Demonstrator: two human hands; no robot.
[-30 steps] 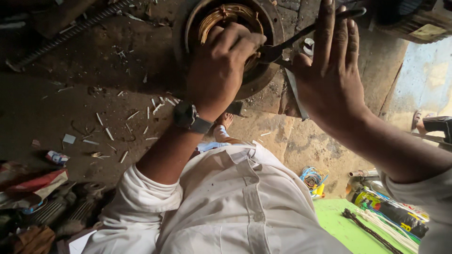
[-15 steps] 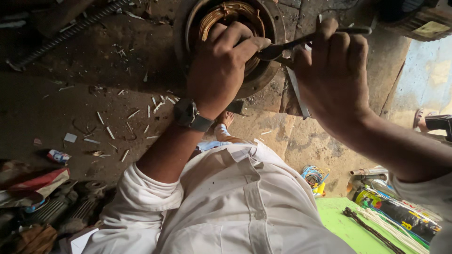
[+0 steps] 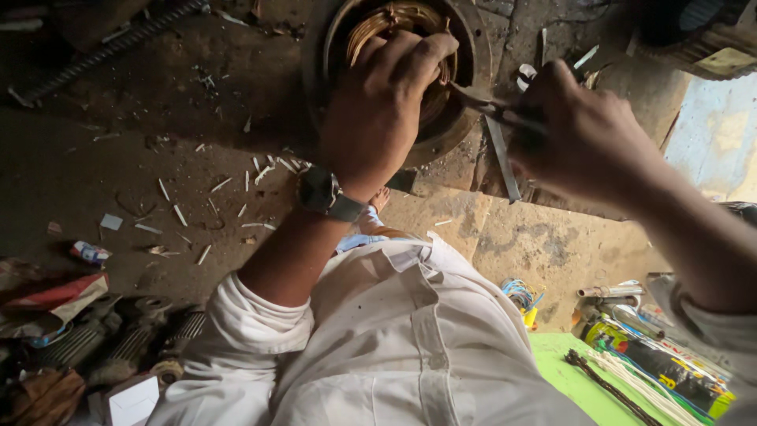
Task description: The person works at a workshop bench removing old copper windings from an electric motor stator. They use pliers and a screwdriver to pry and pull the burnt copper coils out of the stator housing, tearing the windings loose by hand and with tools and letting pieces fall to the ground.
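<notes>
A dusty workshop floor point(image 3: 118, 181) strewn with pale slivers is seen beyond a white shirt point(image 3: 410, 347), with a green surface point(image 3: 576, 371) low on the right. Further out, the left hand point(image 3: 378, 118), a wristwatch point(image 3: 325, 194) worn below it, is curled over the rim of a round motor stator point(image 3: 465, 47), its fingers hooked into the copper windings point(image 3: 394, 20). Just beside it, the right hand point(image 3: 583, 138) is clenched around a slim dark tool point(image 3: 493, 106), whose tip is held at the stator's edge.
</notes>
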